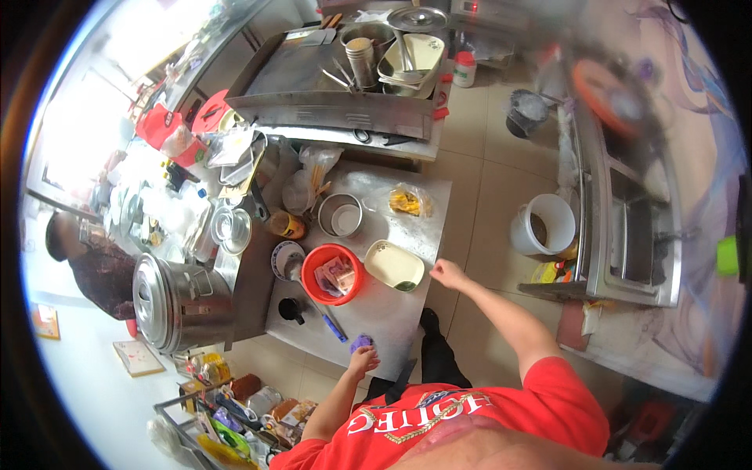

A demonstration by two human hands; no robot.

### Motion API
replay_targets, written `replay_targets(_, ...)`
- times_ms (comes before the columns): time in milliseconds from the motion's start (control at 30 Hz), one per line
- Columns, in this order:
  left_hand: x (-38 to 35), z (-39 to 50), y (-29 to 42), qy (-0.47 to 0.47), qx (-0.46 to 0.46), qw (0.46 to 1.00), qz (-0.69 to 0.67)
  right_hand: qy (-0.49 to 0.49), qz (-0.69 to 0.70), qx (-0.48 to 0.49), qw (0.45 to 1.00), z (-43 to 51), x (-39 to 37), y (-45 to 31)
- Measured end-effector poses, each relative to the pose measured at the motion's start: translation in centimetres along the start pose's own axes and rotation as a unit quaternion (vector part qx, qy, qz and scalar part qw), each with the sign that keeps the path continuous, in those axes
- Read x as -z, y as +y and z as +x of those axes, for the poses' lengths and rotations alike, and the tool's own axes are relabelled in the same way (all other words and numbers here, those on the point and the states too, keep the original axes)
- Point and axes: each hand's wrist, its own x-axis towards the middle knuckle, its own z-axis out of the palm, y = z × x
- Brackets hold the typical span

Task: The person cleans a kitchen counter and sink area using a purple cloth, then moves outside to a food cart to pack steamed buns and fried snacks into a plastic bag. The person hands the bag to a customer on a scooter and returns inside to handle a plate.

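A crumpled purple cloth lies at the near end of the steel table, gripped in the fingers of my left hand. My right hand is curled into a fist just off the table's right edge, with nothing visible in it. Beside it sits a cream rectangular dish with a green patch at one corner. A red plastic basin holds flat pinkish items that I cannot make out. Left of the basin lie a ladle with a blue handle, a patterned bowl and a black cup.
Farther up the table are a steel pot and a plastic bag of yellow food. A griddle stands beyond. To the left is a lidded stockpot, with a person behind. A white bucket stands right.
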Motion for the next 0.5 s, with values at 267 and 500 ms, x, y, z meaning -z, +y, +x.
replay_targets(267,-6.5,4.3,5.8,-0.037,-0.020,0.996,-0.075,-0.055,0.129,-0.092,0.986,5.9,-3.0,3.4)
replay_targets(500,-8.4,10.5,11.8,-0.030,-0.013,0.998,-0.050,-0.087,0.012,-0.118,0.989,9.7,-4.8,3.3)
